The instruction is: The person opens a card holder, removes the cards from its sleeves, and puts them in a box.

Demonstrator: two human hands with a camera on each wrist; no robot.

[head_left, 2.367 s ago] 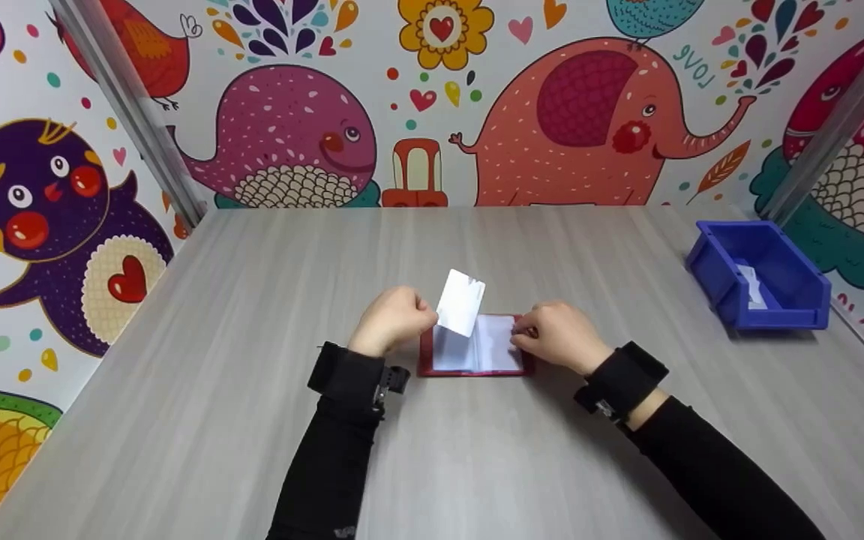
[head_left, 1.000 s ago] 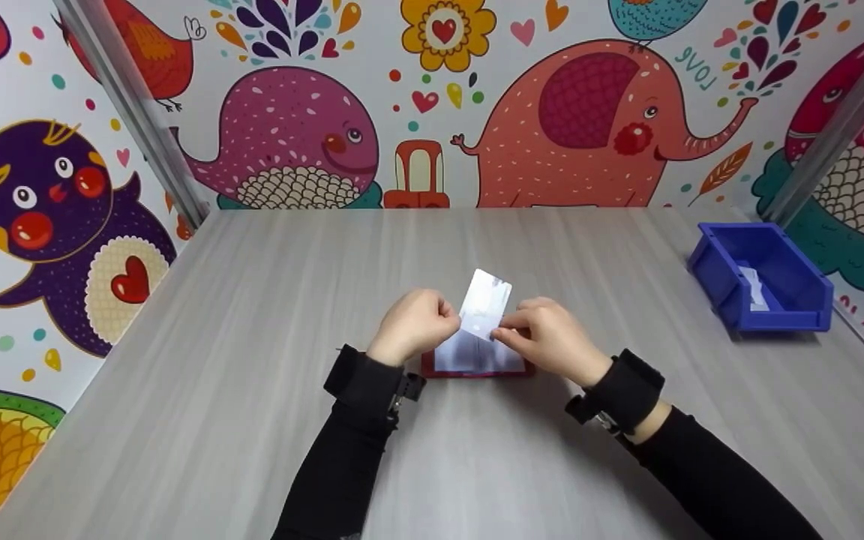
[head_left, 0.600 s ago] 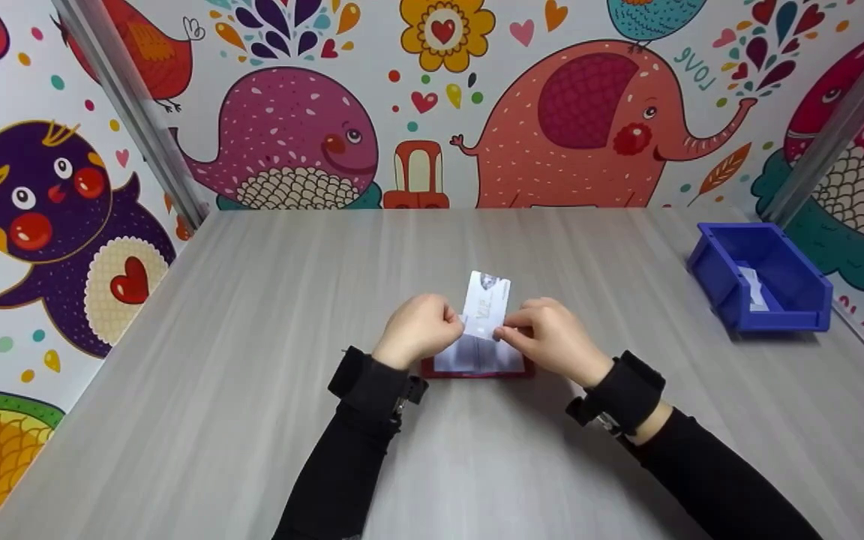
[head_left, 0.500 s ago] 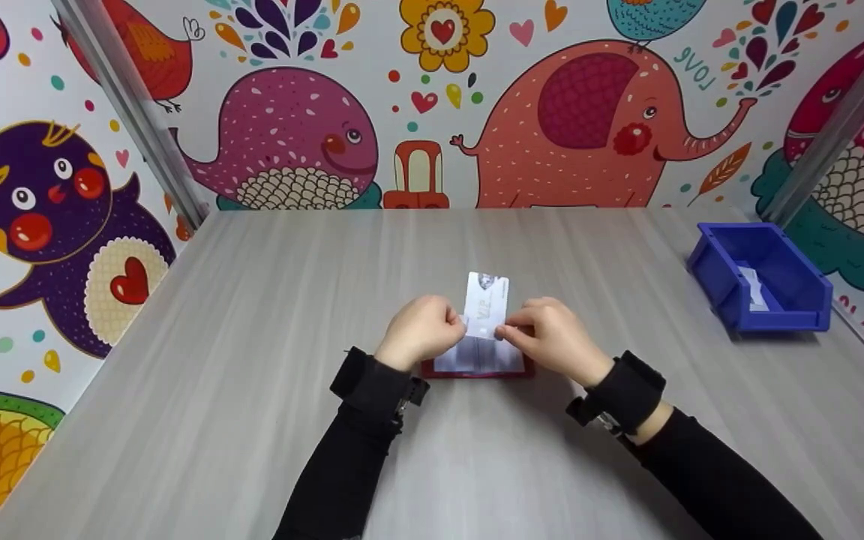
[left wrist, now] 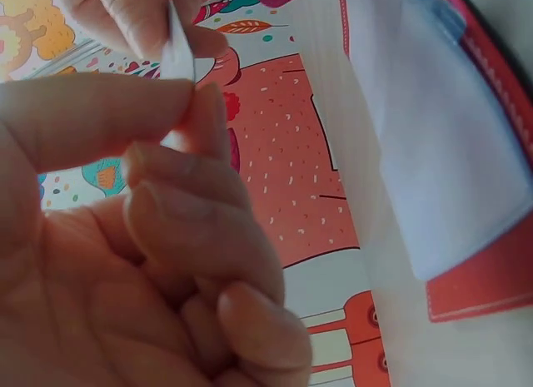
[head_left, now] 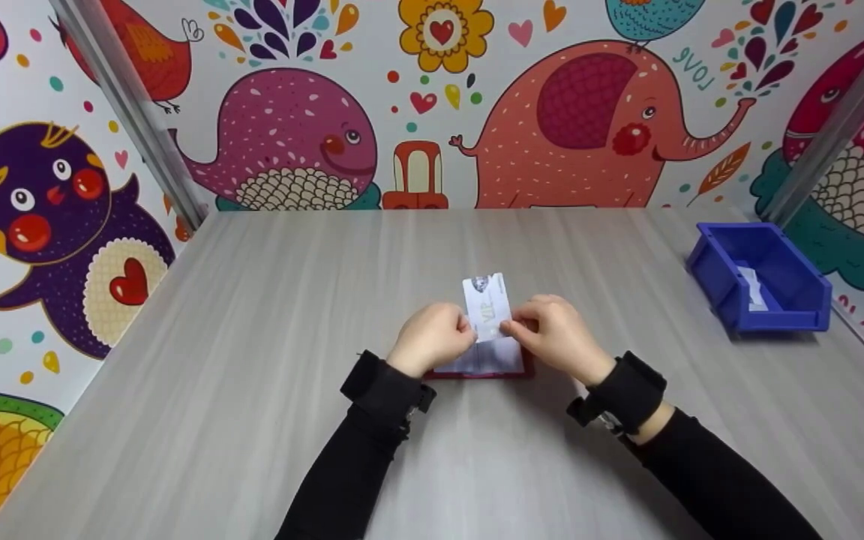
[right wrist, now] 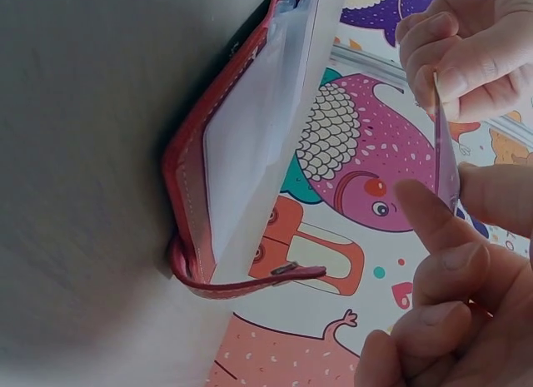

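A white card (head_left: 487,306) printed "VIP" stands up between my two hands, above an open red card holder (head_left: 528,365). My left hand (head_left: 434,339) pinches its lower left edge between thumb and index finger. At the lower right edge, my right hand (head_left: 558,339) pinches it too. In the left wrist view the card (left wrist: 178,50) appears nearly edge-on. The card holder lies on the table with pale sleeves (right wrist: 250,162) spread inside its cover; the hands and card cover part of it. A strap with a snap (right wrist: 241,287) sticks out from it in the right wrist view.
A blue bin (head_left: 788,319) with white cards or papers (head_left: 753,289) inside stands at the right of the grey wood-grain table (head_left: 289,300). Walls with cartoon animals (head_left: 582,120) and metal posts (head_left: 132,120) bound the table behind and at the sides.
My right hand has left the card holder's right side and taken hold of the card. My left hand has moved right with the card, which has turned so its "VIP" print shows.
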